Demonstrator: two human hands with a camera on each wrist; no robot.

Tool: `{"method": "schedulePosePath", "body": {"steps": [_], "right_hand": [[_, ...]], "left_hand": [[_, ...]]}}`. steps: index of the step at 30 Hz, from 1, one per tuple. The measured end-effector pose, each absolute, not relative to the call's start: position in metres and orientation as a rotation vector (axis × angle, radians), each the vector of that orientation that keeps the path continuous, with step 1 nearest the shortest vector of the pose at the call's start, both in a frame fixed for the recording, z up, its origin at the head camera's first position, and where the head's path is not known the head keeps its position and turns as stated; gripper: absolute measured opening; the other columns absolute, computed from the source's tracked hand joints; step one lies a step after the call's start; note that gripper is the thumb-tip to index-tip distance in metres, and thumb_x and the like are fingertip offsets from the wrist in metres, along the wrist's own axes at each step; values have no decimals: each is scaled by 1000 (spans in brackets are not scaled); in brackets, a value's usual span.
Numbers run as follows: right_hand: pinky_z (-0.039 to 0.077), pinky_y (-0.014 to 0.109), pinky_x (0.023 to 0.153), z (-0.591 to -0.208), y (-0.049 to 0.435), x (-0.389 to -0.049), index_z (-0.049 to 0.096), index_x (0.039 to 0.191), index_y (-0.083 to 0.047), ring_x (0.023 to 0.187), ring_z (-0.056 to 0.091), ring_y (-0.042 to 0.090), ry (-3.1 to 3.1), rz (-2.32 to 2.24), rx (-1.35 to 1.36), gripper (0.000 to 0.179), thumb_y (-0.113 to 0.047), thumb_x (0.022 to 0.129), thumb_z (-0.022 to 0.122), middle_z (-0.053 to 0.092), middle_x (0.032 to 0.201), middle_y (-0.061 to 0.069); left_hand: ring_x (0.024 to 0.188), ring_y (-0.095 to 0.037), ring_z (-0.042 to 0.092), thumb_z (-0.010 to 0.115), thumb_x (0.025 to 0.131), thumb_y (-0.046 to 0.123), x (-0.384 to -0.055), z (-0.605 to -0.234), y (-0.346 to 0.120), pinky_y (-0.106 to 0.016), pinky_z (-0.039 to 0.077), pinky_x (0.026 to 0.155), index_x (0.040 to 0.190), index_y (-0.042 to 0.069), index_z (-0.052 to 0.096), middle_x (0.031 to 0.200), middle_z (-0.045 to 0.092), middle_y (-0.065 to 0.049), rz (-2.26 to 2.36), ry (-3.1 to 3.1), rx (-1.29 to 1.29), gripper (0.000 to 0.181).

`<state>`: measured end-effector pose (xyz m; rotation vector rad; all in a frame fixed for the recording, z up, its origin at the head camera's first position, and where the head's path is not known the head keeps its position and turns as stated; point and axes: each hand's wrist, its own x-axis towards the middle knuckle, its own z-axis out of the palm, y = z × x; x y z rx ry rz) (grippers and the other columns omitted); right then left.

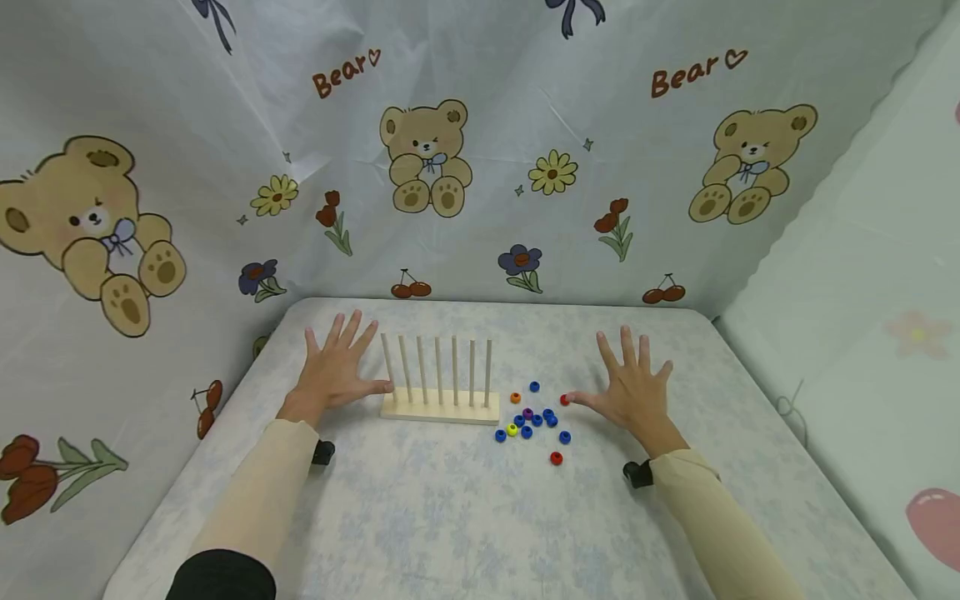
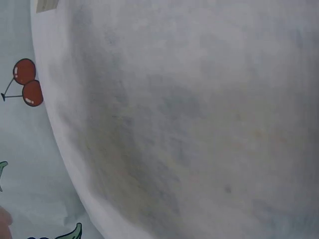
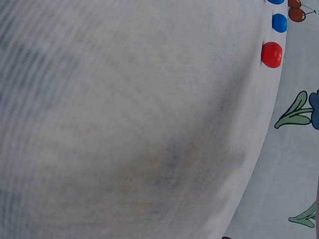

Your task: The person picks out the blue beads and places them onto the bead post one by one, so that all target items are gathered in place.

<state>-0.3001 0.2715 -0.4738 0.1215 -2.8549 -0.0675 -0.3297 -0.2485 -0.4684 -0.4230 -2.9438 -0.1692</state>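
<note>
My left hand (image 1: 330,375) is spread with straight fingers at the left end of a wooden peg stand (image 1: 442,410), its thumb tip overlapping the end peg in the head view. Several thin upright pegs rise bare from the stand's base. Right of the stand lie loose beads: several blue, a yellow bead (image 1: 512,430), an orange bead (image 1: 515,398), a purple bead (image 1: 528,413) and a red bead (image 1: 556,458). Fingers spread wide, my right hand (image 1: 630,392) has its thumb tip right at another red bead (image 1: 565,400). Neither hand grips anything.
A pale mottled tabletop (image 1: 435,517) carries everything. Behind it hangs a white cloth (image 1: 487,125) printed with bears and flowers. Dark wrist cameras sit under both cuffs. The right wrist view catches a blue bead (image 3: 279,23) near the table edge.
</note>
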Motion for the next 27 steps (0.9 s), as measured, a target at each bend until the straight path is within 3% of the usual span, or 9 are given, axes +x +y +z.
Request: {"method": "schedulePosePath", "body": {"steps": [5, 9, 16, 24, 27], "right_hand": [[16, 86, 103, -475, 268, -300, 10, 163, -29, 151, 11, 52, -2848, -89, 148, 130, -102, 62, 43, 3, 169, 18], [16, 86, 103, -474, 268, -297, 13, 163, -28, 151, 12, 52, -2828, -99, 154, 129, -99, 62, 50, 6, 169, 19], [15, 85, 104, -463, 270, -297, 8, 163, -26, 151, 9, 53, -2868, 80, 94, 123, -93, 70, 52, 5, 168, 22], [40, 73, 100, -454, 257, -292, 11, 163, -20, 144, 29, 52, -2902, 321, 96, 124, -88, 71, 59, 20, 164, 25], [39, 73, 100, -451, 249, -287, 18, 163, -20, 142, 33, 52, -2905, 429, 132, 121, -87, 72, 61, 25, 163, 24]], "left_hand": [[156, -39, -4, 60, 75, 84, -327, -469, -249, -80, -14, 108, 163, 33, 4, 170, -7, -7, -183, -2945, -435, 116], [156, -40, -3, 63, 74, 82, -325, -473, -246, -82, -9, 108, 163, 29, 12, 171, -3, -9, -256, -2931, -469, 116], [157, -35, -8, 70, 76, 73, -321, -482, -242, -81, -1, 110, 163, 31, 9, 170, -7, -2, -504, -2909, -468, 114], [153, -42, 20, 77, 81, 58, -309, -482, -233, -75, 24, 111, 161, 42, 9, 170, 12, -4, -983, -2873, -460, 106], [151, -40, 27, 79, 83, 51, -303, -483, -228, -72, 29, 110, 159, 47, 12, 167, 21, -4, -1174, -2845, -443, 101]]}}
